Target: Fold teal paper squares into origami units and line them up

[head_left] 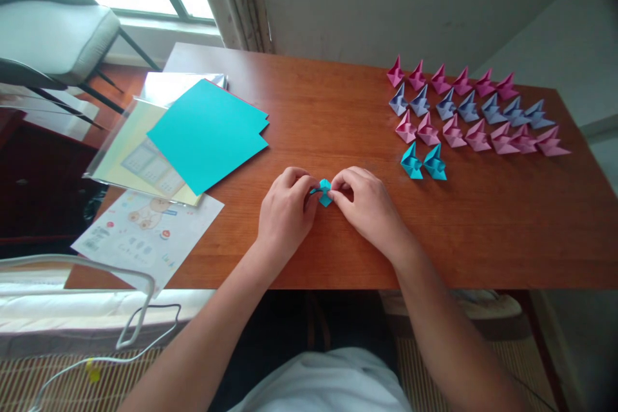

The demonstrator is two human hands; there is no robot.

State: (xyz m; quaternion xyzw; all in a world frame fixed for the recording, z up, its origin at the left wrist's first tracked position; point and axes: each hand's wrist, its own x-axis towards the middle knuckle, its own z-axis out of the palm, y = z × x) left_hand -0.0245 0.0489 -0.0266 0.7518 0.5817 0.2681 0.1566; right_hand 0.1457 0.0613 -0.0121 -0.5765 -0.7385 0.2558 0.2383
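Note:
A small folded piece of turquoise paper (325, 194) is held between my two hands, just above the wooden table near its front edge. My left hand (288, 207) pinches its left side between thumb and fingers. On the right side, the thumb and forefinger of my right hand (365, 207) grip it in the same way. Fingertips cover both of its ends. To the right stand two finished turquoise origami figures (411, 161), with pointed tips and the same colour as the paper in my hands.
Rows of pink (452, 132) and lilac origami figures (445, 105) fill the table's right back. Turquoise sheets (207, 135) lie at left over a clear plastic packet (113, 148), beside a printed white sheet (149, 238). A grey chair (62, 29) stands beyond the left edge.

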